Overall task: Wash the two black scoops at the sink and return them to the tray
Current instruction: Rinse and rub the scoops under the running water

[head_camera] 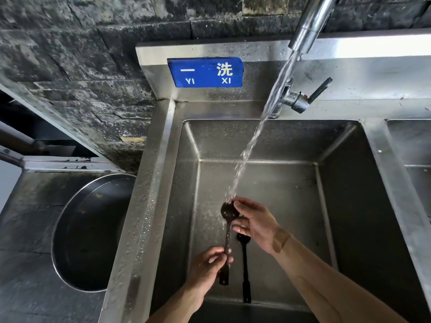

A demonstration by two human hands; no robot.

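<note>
Setting: stainless steel sink (pixel 163 206) against a dark stone wall, a blue sign (pixel 205 72) reading "YI XI" on its backsplash, the faucet (pixel 307 26) running.
Left grip: the left hand (pixel 207 264) pinches the lower handle of the held scoop (pixel 227 231), fingers curled round it.
Right grip: the right hand (pixel 256 226) cups the bowl of that scoop from the right, fingers bent against it, apparently rubbing.
Long axis: the handle runs from the left hand up and away to the bowl, which sits under the water stream (pixel 256 129).
Second scoop: (pixel 245 271) lies on the basin floor, untouched, just right of the held one and roughly parallel, bowl under the right hand, handle end toward the person.
Nearer hand: the right is closer to its bowl, the left to its handle.
Tray: not in view.
Beside: a round metal basin (pixel 93 229) on the left tabletop.
</note>
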